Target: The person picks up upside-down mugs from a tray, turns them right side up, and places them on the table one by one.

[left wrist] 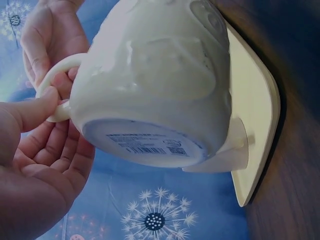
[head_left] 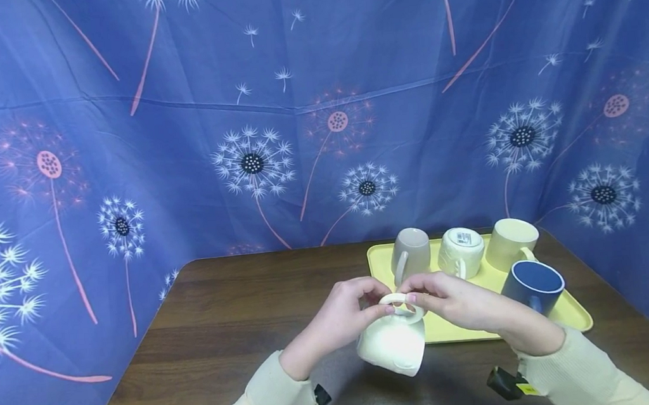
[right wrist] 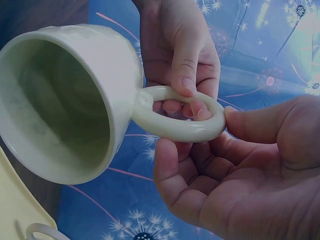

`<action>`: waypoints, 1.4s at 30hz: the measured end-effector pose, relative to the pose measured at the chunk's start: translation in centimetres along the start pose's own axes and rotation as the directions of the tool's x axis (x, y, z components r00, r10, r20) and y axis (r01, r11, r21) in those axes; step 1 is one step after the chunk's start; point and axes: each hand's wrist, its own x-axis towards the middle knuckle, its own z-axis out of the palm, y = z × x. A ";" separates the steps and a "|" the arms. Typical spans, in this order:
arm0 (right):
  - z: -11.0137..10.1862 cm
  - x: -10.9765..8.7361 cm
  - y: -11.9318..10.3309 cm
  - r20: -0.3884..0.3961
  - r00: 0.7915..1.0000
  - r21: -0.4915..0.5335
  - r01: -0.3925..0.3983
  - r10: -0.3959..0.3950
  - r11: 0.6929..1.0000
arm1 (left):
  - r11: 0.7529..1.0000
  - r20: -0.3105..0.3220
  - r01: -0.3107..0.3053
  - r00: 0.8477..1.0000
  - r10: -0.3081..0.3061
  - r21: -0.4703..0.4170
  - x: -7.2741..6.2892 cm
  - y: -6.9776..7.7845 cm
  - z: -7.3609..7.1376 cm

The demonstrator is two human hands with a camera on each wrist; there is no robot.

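A cream-white mug (head_left: 394, 347) with raised relief hangs tilted over the table's front, by the tray's near edge. Both hands hold its loop handle. My left hand (head_left: 347, 315) pinches one side of the loop between thumb and fingers. My right hand (head_left: 452, 299) pinches the handle's outer end. Turned toward the left wrist view is the mug's base (left wrist: 145, 144), printed with a label and barcode. The right wrist view looks into its bare inside (right wrist: 55, 105).
Behind the right hand lies a yellow tray (head_left: 443, 330). On it stand a grey mug (head_left: 414, 249), a white mug (head_left: 460, 252) with its base up, a cream mug (head_left: 508, 245) and a dark blue mug (head_left: 528, 288). A patterned blue cloth (head_left: 290, 52) hangs behind the brown table (head_left: 241, 311).
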 end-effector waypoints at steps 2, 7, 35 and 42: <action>0.0 0.0 0.0 -0.001 1.000 0.000 -0.004 0.004 1.000 | 1.000 -0.003 0.007 1.000 -0.007 0.003 0.0 0.1 0.0; 0.2 0.0 0.0 -0.028 0.999 0.022 -0.017 0.017 1.000 | 1.000 -0.038 0.014 0.999 -0.013 0.010 -0.2 0.4 -0.1; 4.5 0.3 2.8 -0.523 0.848 0.094 0.150 -0.080 0.984 | 0.996 -0.236 0.027 0.971 -0.046 -0.085 -1.3 0.3 0.3; 5.0 0.1 3.2 -0.604 0.780 0.013 0.211 -0.161 0.977 | 0.987 -0.301 0.017 0.951 -0.065 -0.158 -1.5 0.5 0.8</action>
